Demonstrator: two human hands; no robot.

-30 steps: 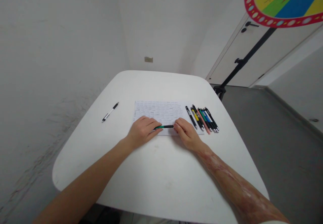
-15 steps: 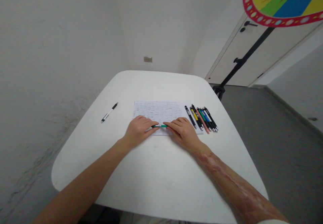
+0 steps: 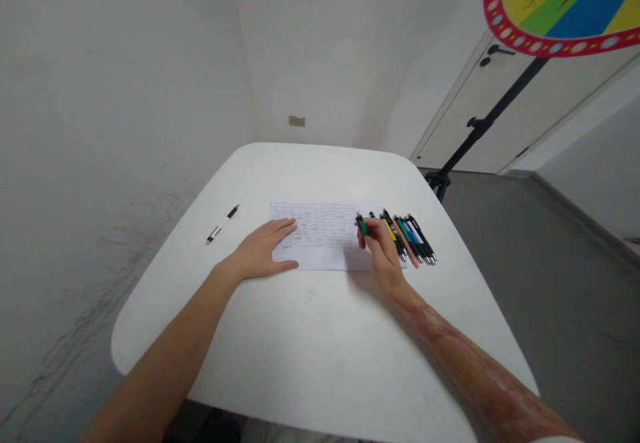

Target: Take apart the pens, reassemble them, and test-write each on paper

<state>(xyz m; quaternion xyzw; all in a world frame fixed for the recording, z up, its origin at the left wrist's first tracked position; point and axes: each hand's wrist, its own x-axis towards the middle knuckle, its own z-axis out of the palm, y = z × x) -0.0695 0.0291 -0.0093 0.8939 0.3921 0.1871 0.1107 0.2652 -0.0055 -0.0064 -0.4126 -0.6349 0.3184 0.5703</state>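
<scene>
My left hand [image 3: 265, 248] lies flat with its fingers spread over the left edge of a sheet of paper [image 3: 325, 256], which is covered in rows of handwriting. Over the paper's right side, my right hand [image 3: 381, 251] is closed on a green pen [image 3: 361, 224]; the pen stands up between thumb and fingers, and its lower end is hidden by the hand. Just right of that hand lies a row of several pens [image 3: 413, 240] in black, yellow, pink, green and blue, partly covered by the fingers.
A white and black pen [image 3: 223, 224] lies on the left of the white table [image 3: 320, 343]. Grey walls stand close on the left and behind. Past the table's right edge are a black stand [image 3: 470, 140] with a colourful wheel [image 3: 560, 3] and a door [image 3: 525, 110].
Both hands held the green pen level between them. My left hand has let go and spread on the paper; my right hand has moved right and up, with the pen now upright.
</scene>
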